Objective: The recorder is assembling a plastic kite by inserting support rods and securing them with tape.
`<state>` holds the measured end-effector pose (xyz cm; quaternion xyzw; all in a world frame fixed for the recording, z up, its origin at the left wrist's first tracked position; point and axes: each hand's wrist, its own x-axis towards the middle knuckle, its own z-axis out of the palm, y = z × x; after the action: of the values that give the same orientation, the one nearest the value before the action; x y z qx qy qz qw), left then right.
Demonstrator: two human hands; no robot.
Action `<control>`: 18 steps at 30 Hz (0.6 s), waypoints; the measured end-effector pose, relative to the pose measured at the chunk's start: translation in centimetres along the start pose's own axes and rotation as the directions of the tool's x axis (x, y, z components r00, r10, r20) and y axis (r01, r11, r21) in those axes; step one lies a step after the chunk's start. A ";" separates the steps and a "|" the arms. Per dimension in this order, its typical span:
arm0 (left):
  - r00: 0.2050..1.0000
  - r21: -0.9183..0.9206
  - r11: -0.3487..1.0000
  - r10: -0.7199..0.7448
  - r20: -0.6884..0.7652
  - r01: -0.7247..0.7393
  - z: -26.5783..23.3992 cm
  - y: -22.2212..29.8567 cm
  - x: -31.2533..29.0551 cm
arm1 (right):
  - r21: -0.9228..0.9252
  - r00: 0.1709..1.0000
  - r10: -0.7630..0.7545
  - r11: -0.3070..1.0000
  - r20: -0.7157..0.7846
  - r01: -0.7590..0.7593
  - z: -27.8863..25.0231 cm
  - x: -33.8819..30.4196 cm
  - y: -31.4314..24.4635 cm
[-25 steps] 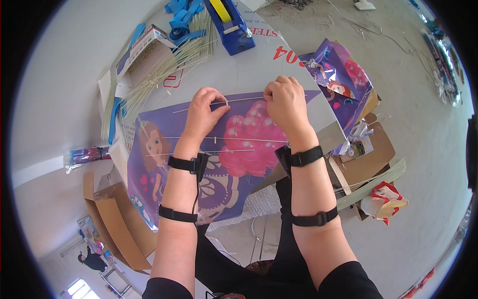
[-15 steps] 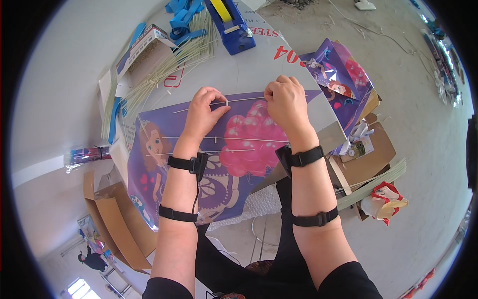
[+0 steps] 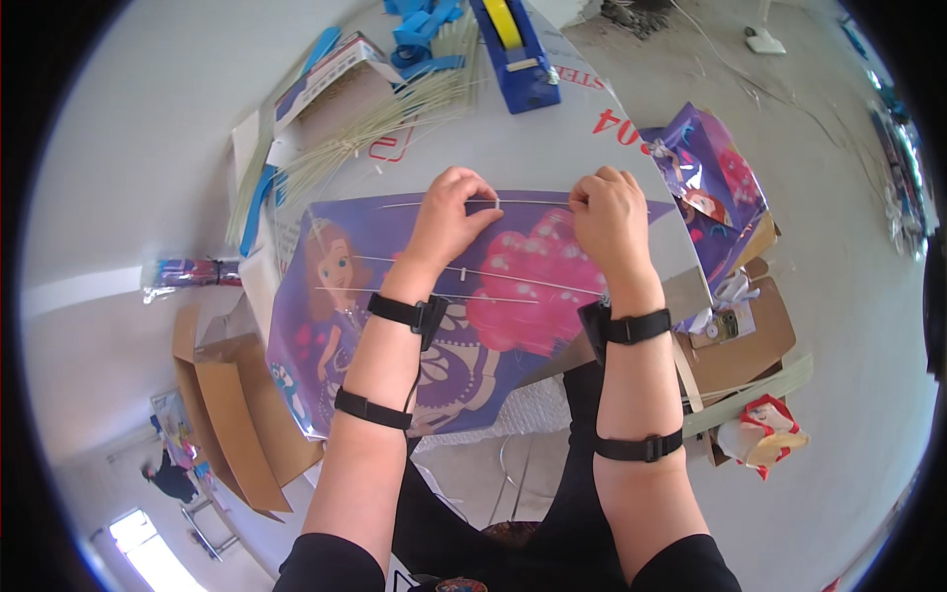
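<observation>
The person is fitting thin sticks to a purple printed kite sheet that lies flat on the grey worktable, directly in front of the body. The left hand is closed in a pinch on the top stick near its middle, just where a small pale piece — tape or a tab, too small to tell — sits on it. The right hand is curled shut over the same stick near the sheet's right edge, fingers pressed down on stick and sheet together.

Two more sticks already lie across the sheet below the hands, roughly parallel to the top one, and at least one carries a similar small pale piece, so they look to be laid and probably fixed. By that reading the work is well along on this sheet — the top stick appears to be the one in hand, and whether its ends are fastened cannot be told.

Supplies remain close: a bundle of spare sticks lies beyond the sheet, a blue tape dispenser stands at the far edge of the table, and more folded purple sheets rest to the right, which suggests further pieces wait to be done.
</observation>
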<state>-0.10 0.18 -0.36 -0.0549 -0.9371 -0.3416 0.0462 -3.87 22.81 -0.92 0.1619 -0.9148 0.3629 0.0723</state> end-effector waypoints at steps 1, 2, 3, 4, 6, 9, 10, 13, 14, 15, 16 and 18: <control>1.000 -0.024 1.000 -0.015 0.008 0.015 -0.1 0.0 -0.1 | -0.002 1.000 0.011 1.000 0.000 -0.011 0.1 0.0 -0.2; 1.000 -0.005 1.000 -0.013 0.011 0.013 -0.2 -0.2 -0.2 | 0.003 1.000 0.018 1.000 -0.001 -0.018 0.2 -0.1 -0.5; 1.000 0.004 1.000 -0.020 0.002 0.020 -0.4 -0.3 -0.2 | 0.012 1.000 0.008 1.000 0.002 -0.008 0.3 -0.1 -0.7; 1.000 0.000 1.000 -0.009 0.003 0.009 -0.3 -0.2 -0.2 | 0.009 1.000 0.012 1.000 0.007 -0.012 0.2 -0.1 -0.6; 1.000 -0.008 1.000 0.005 0.003 -0.005 -0.2 -0.2 0.0 | -0.001 1.000 0.015 1.000 0.010 -0.015 0.1 0.0 -0.4; 1.000 -0.053 0.998 0.020 0.009 -0.020 0.5 0.2 0.3 | -0.033 0.999 -0.004 0.999 -0.035 0.003 -0.2 0.0 0.7; 0.998 -0.032 0.998 0.058 -0.009 -0.059 0.0 -0.3 0.2 | -0.034 1.000 -0.018 0.999 -0.024 0.017 0.2 0.1 0.4; 0.996 -0.019 0.996 0.084 -0.020 -0.085 -0.4 -0.7 0.0 | -0.046 1.000 -0.011 0.999 -0.011 0.010 0.5 0.2 -0.2; 0.998 0.004 0.999 0.053 -0.023 -0.053 -0.4 -0.6 0.0 | -0.025 1.000 -0.008 1.000 -0.001 0.008 0.5 0.2 -0.3; 0.997 -0.013 0.997 0.070 -0.013 -0.071 -0.3 -0.5 0.1 | -0.044 1.000 0.007 0.999 -0.012 -0.007 0.5 0.2 -0.2; 0.999 -0.028 0.999 0.032 -0.006 -0.032 -0.2 -0.2 0.1 | -0.028 1.000 0.025 0.999 0.006 -0.025 0.3 0.1 -0.2; 1.000 -0.041 0.999 -0.026 0.015 0.027 0.1 0.3 0.2 | 0.000 0.996 0.069 0.998 0.049 -0.069 0.0 0.0 -0.1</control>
<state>-0.23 0.42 -0.22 -0.0458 -0.9309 -0.3608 0.0339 -3.83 22.79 -0.87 0.1390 -0.9211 0.3618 0.0372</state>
